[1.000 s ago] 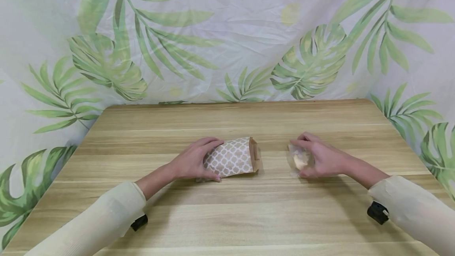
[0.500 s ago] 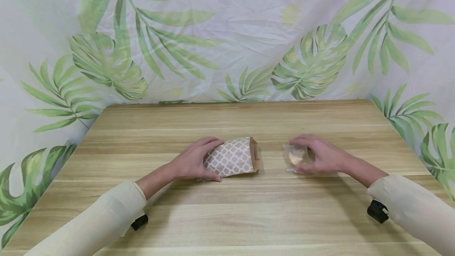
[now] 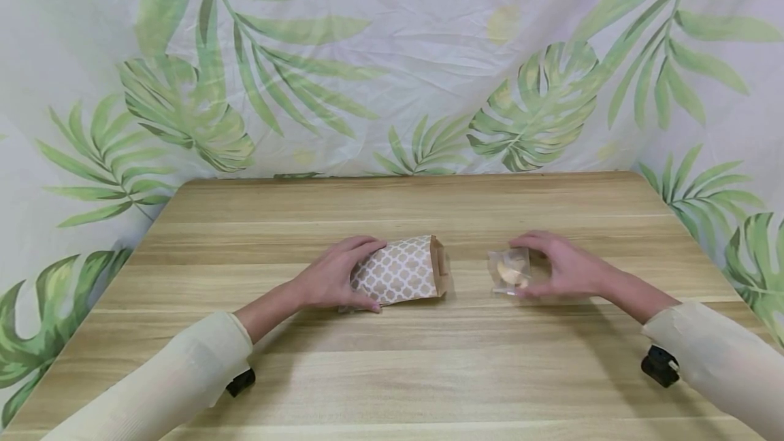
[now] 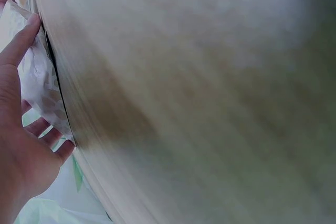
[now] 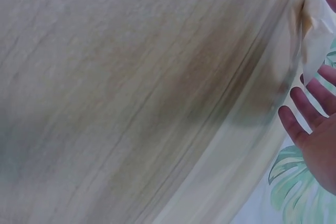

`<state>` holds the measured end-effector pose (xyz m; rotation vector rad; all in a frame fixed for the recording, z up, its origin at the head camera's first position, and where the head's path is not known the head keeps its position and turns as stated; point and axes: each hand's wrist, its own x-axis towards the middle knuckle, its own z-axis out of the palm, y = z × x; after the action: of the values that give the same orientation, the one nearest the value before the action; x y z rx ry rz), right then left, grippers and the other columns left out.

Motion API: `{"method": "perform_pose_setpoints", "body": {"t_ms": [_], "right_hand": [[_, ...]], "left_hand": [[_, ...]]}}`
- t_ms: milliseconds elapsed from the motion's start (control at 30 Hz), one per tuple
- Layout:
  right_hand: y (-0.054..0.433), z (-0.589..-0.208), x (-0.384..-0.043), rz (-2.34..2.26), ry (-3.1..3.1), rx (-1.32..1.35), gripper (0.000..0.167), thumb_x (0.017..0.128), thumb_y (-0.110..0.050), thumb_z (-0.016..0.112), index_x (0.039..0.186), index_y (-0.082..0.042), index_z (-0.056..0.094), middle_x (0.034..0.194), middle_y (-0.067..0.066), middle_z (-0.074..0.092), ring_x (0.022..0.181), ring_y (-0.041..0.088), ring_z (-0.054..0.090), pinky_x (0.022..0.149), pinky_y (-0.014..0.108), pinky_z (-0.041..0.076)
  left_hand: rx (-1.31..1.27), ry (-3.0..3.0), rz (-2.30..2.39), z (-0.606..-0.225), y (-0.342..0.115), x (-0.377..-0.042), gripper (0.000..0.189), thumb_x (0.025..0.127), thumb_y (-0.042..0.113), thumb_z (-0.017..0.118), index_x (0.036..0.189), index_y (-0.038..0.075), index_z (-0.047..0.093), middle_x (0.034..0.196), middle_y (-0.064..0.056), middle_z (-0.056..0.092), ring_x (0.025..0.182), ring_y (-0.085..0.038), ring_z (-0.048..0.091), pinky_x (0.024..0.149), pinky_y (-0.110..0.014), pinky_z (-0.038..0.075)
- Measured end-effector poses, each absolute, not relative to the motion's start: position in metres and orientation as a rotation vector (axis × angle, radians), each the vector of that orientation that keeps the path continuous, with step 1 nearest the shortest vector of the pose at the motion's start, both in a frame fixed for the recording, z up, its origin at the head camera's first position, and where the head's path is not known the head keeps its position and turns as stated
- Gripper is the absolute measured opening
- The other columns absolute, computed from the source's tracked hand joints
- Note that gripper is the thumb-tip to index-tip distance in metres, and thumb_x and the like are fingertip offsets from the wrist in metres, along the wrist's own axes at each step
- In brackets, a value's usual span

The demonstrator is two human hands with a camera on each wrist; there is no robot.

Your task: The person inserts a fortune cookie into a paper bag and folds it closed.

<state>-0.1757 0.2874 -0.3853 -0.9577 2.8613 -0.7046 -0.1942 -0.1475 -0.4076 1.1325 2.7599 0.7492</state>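
Observation:
A tan paper bag (image 3: 398, 269) with a white lattice pattern lies on its side on the table, its opening facing right. My left hand (image 3: 333, 276) holds its left end, with the thumb on the near side and fingers on the far side. To the right lies a small clear packet (image 3: 510, 272) with a pale yellow, cookie-like piece inside. My right hand (image 3: 566, 267) is just right of the packet, fingers spread. Its fingertips are at the packet's right edge; whether they touch it I cannot tell. In the right wrist view, the fingers (image 5: 307, 106) look extended beside the packet.
The wood-grain table (image 3: 392, 373) spreads under both hands, its back edge against a leaf-printed cloth (image 3: 422, 73). A clear plastic edge shows under the bag's left end. Black wrist devices sit beneath both cream sleeves (image 3: 716, 359).
The packet moved slightly left with my right hand, then stayed on the table as that hand drew back to the right and loosened. My left hand and the paper bag have not moved.

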Motion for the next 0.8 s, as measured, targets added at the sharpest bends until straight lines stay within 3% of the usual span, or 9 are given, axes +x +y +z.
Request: {"method": "perform_pose_setpoints", "body": {"t_ms": [300,800], "right_hand": [[0.289,-0.3876,-0.1761,-0.65,2.9,-0.936,0.088,0.068,-0.048,0.094,0.131,0.005,0.064,0.127,0.018,0.062,0.116,0.036,0.061,0.096,0.055,0.053],[0.2901,-0.3878,-0.1797,-0.618,2.895,-1.0,0.083,0.066,-0.047,0.095,0.125,0.005,0.066,0.121,0.016,0.064,0.11,0.034,0.061,0.09,0.051,0.054]], "left_hand": [[1.142,2.762,0.751,-0.4075,-0.1473,-0.194,0.108,0.069,0.055,0.092,0.155,0.007,0.047,0.153,-0.016,0.049,0.14,-0.036,0.048,0.113,-0.057,0.042],[1.143,2.759,0.755,-0.4071,-0.1472,-0.1934,0.108,0.069,0.055,0.092,0.155,0.008,0.047,0.153,-0.015,0.049,0.141,-0.035,0.047,0.113,-0.057,0.042]]}}
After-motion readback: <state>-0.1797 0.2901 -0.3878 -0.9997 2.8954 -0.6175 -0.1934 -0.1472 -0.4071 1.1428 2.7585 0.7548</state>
